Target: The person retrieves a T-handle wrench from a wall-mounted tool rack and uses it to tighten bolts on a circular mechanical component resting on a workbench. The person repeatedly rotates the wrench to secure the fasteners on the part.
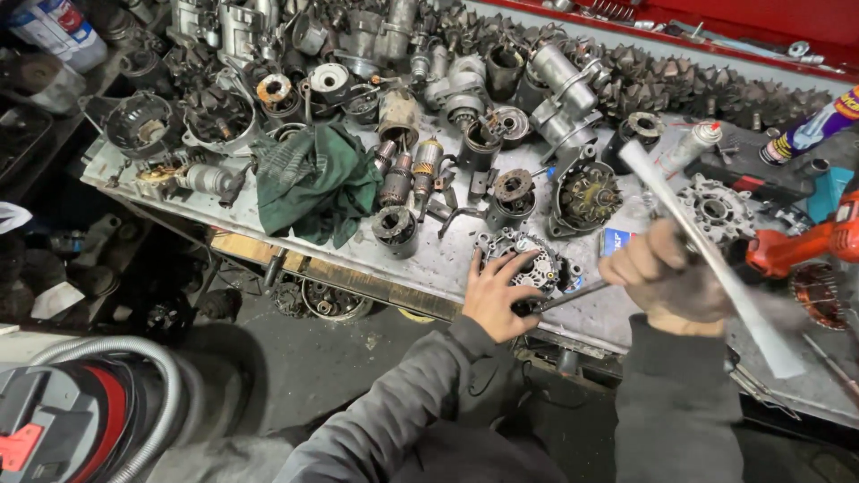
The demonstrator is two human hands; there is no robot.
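My left hand (497, 295) lies spread, palm down, on a round metal housing (523, 259) at the near edge of the workbench (420, 268). My right hand (658, 275), just to its right, is fisted around a thin metal rod (573, 295) and a pale flat strip (707, 259), blurred. Beyond the left hand lies a green rag (313, 183).

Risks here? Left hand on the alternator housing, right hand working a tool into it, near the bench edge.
1. The tool points at the left hand pressed on the housing; a slip could jab the fingers.
2. The housing sits near the bench edge and could slide off.
3. The long white strip in the right hand might snag the spray can.
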